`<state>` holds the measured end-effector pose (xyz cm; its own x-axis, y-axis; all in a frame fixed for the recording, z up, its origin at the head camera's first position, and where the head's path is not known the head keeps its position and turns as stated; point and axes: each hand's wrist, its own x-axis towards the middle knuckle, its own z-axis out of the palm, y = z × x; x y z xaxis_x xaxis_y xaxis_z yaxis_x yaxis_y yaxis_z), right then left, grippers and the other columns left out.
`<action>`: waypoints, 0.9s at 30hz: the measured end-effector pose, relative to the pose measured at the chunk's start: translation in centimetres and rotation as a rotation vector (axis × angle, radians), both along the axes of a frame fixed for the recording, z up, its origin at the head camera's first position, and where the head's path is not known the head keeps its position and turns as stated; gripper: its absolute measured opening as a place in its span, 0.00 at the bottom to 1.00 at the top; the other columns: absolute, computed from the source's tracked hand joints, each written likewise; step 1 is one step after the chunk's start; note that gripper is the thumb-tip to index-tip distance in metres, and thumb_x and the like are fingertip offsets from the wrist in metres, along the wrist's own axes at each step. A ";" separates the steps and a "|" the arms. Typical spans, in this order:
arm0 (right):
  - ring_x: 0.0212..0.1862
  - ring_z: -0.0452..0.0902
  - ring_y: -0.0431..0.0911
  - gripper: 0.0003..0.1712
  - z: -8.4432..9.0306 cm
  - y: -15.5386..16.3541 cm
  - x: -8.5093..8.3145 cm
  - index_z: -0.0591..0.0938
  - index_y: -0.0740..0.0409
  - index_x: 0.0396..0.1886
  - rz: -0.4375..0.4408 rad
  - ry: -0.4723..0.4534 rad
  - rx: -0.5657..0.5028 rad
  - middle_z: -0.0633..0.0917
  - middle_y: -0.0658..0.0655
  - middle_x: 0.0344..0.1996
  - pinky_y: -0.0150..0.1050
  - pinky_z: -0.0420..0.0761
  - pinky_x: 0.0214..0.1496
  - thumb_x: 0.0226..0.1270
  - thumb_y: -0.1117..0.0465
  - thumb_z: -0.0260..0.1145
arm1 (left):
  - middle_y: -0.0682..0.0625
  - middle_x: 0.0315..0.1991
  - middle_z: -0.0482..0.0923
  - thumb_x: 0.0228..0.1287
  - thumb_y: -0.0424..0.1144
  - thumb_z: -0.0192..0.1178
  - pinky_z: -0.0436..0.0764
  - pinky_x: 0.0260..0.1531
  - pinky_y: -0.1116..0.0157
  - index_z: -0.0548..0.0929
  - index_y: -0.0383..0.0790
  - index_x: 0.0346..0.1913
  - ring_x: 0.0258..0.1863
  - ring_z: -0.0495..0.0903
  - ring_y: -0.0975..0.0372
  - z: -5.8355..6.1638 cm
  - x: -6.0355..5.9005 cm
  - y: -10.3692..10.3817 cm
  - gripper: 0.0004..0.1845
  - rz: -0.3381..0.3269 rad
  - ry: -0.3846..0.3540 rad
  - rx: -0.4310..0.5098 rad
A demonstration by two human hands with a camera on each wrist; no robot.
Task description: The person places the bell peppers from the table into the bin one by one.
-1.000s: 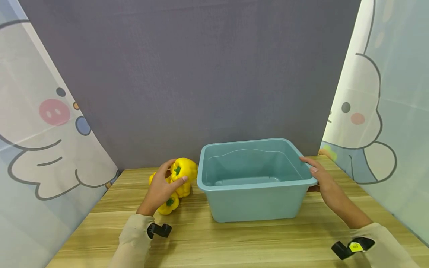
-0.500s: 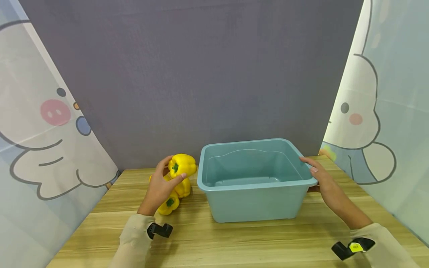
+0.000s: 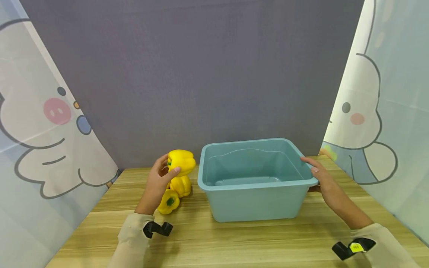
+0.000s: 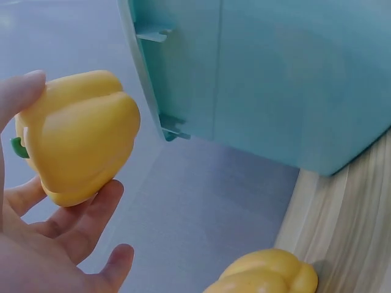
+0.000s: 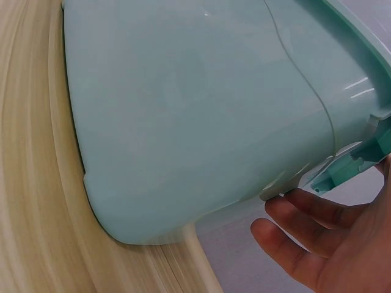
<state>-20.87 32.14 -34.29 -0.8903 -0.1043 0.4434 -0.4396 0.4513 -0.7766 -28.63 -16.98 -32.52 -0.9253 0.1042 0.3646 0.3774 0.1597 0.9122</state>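
My left hand (image 3: 160,179) grips a yellow bell pepper (image 3: 182,162) and holds it in the air just left of the teal plastic tub (image 3: 253,206). In the left wrist view the pepper (image 4: 79,137) sits between thumb and fingers, close to the tub's rim (image 4: 146,79). Two more yellow peppers (image 3: 175,192) lie on the wooden table (image 3: 234,242) under the lifted one. My right hand (image 3: 318,175) holds the tub's right rim, thumb on top; its fingers (image 5: 305,220) curl under the lip. The tub holds nothing.
A grey backdrop stands behind the table. Cartoon-printed curtains (image 3: 43,123) hang at both sides, close to the table's left and right edges. The tub takes up the middle of the table; bare wood shows in front of it.
My left hand has lifted the pepper up off the pile, a little higher and toward the tub's left rim. The right hand and the tub have stayed still.
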 end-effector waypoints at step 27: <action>0.51 0.72 0.37 0.29 -0.4 0.3 -0.5 0.57 0.55 0.78 0.019 0.013 -0.018 0.61 0.46 0.67 0.40 0.82 0.37 0.85 0.52 0.33 | 0.45 0.67 0.67 0.74 0.43 0.59 0.73 0.58 0.69 0.61 0.42 0.74 0.65 0.69 0.53 1.2 1.5 2.1 0.31 -0.081 0.014 0.121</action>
<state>-21.40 32.43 -34.74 -0.8826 -0.1128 0.4564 -0.4576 0.4291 -0.7788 -27.11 -14.84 -31.31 -0.9103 0.1327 0.3921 0.3976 0.0170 0.9174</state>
